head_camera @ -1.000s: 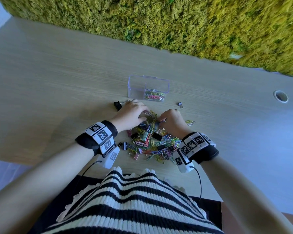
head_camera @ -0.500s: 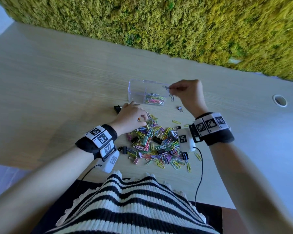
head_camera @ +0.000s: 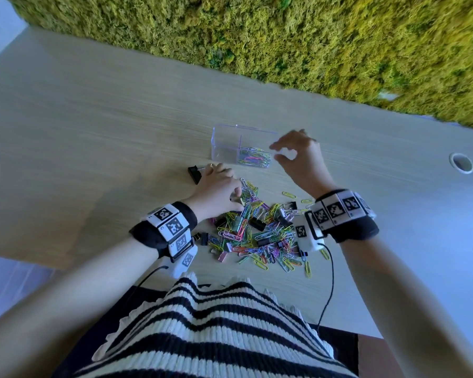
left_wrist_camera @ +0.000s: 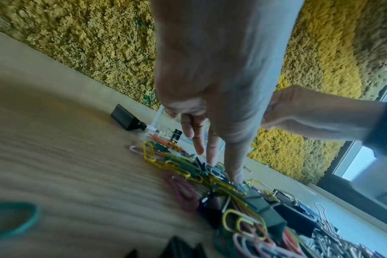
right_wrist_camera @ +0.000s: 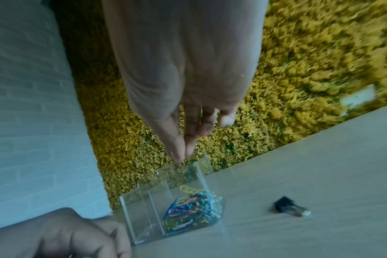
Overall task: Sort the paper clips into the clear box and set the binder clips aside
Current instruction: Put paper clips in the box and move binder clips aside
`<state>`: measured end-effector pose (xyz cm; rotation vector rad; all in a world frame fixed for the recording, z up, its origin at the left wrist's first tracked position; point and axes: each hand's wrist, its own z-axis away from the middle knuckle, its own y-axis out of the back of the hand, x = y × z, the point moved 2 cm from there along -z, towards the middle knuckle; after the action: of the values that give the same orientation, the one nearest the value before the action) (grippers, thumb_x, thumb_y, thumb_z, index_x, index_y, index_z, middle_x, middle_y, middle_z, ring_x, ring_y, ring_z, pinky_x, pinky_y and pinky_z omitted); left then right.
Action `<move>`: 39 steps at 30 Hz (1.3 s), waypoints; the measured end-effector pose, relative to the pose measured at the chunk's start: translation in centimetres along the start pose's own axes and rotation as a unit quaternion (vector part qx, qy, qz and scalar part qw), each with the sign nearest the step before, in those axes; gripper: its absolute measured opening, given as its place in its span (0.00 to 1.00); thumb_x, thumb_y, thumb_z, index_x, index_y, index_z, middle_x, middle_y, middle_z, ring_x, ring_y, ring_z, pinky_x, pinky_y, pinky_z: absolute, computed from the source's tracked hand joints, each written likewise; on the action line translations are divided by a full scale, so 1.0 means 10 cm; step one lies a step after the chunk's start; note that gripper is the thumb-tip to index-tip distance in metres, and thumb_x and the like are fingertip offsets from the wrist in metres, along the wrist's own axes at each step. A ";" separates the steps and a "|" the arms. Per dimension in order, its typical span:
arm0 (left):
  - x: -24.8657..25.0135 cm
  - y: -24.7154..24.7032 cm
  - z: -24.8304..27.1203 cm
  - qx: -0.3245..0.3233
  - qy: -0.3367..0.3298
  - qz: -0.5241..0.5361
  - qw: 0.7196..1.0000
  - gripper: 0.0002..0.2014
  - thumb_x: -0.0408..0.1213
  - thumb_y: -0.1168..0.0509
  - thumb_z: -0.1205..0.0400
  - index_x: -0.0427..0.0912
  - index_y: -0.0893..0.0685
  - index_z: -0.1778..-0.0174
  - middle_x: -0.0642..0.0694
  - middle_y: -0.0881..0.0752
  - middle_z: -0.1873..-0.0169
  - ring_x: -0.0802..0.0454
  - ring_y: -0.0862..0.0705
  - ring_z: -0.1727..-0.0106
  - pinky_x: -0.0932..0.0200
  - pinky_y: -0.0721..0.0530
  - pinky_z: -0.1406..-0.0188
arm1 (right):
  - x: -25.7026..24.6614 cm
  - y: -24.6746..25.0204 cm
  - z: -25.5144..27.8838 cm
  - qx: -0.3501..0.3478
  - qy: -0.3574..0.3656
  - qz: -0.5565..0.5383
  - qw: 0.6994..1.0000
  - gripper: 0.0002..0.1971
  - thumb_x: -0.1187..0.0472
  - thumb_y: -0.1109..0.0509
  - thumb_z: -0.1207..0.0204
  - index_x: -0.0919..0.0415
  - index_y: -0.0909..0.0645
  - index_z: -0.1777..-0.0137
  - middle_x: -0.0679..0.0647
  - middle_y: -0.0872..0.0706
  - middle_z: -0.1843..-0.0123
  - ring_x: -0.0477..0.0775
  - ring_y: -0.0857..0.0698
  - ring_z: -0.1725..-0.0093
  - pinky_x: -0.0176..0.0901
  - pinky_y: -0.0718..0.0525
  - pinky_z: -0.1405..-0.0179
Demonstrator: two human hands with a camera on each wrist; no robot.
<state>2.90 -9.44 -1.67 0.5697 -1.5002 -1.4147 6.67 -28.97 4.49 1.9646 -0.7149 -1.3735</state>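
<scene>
Flanking the work area, a moss wall [head_camera: 311, 45] runs along the far edge of the desk [head_camera: 93, 118], and a round grommet [head_camera: 461, 162] is set in the desktop well to the right. A large black binder clip [head_camera: 195, 173] lies just left of the left hand [head_camera: 219, 190], its wire handles pointing toward the box [head_camera: 230, 144]; a small binder clip [right_wrist_camera: 289, 208] lies alone on the desk to the right of the box. The right hand [head_camera: 298, 156] hovers above the right end of the box and hides that corner in the head view. Its fingers are loosely spread, thumb and forefinger close together at the tips; nothing appears to be between them, though the wrist view is blurred. The box stands upright, long axis running left to right across the desk, with a divider splitting it in two. The paper clips already sorted [head_camera: 253, 159] lie in the right compartment; the left one holds none. The left hand rests at the far left edge of the pile [head_camera: 260, 233], fingers extended downward with tips touching the clips. The pile, mixed coloured paper clips and black binder clips, lies between the two wrists, near the person's striped top [head_camera: 202, 336].
</scene>
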 end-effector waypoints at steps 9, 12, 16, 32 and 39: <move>0.11 -0.03 -0.05 0.018 -0.001 -0.041 0.999 0.16 0.58 0.26 0.32 0.50 0.14 0.59 0.53 0.21 0.54 0.49 0.29 0.42 0.48 0.34 0.45 | 0.27 0.01 0.79 -0.286 -0.124 0.161 0.936 0.11 0.49 0.21 0.37 0.50 0.14 0.57 0.45 0.13 0.57 0.50 0.29 0.46 0.47 0.30 0.46; 0.14 -0.03 -0.06 0.022 -0.004 -0.042 0.999 0.13 0.54 0.27 0.30 0.49 0.14 0.59 0.53 0.21 0.53 0.49 0.29 0.42 0.49 0.36 0.46 | 0.28 -0.07 0.85 -0.278 -0.118 0.193 0.933 0.14 0.42 0.21 0.40 0.48 0.15 0.59 0.44 0.15 0.59 0.49 0.30 0.47 0.46 0.32 0.50; 0.16 0.00 -0.04 0.032 -0.017 -0.037 0.999 0.09 0.48 0.27 0.29 0.48 0.15 0.61 0.52 0.20 0.53 0.47 0.28 0.42 0.48 0.35 0.46 | 0.25 -0.12 0.86 -0.276 -0.121 0.175 0.937 0.09 0.46 0.21 0.37 0.48 0.15 0.63 0.44 0.16 0.61 0.50 0.29 0.48 0.45 0.33 0.53; -0.36 0.26 0.04 0.117 0.041 -0.026 0.992 0.10 0.47 0.24 0.30 0.46 0.13 0.59 0.52 0.18 0.56 0.48 0.28 0.45 0.50 0.38 0.50 | 0.41 -0.06 0.78 -0.185 -0.192 0.120 0.956 0.04 0.66 0.27 0.33 0.61 0.14 0.59 0.49 0.16 0.66 0.59 0.18 0.54 0.54 0.19 0.48; -0.36 0.17 0.02 0.139 0.053 0.067 0.987 0.07 0.46 0.26 0.27 0.49 0.16 0.60 0.54 0.13 0.61 0.50 0.22 0.51 0.50 0.34 0.49 | 0.45 0.02 0.75 -0.126 -0.180 0.069 0.973 0.10 0.75 0.32 0.35 0.63 0.12 0.61 0.56 0.10 0.63 0.53 0.13 0.61 0.52 0.13 0.52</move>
<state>4.69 -5.92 -1.20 0.6894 -1.6288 -1.0624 0.91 -33.78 0.01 1.4580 -0.7798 -1.6642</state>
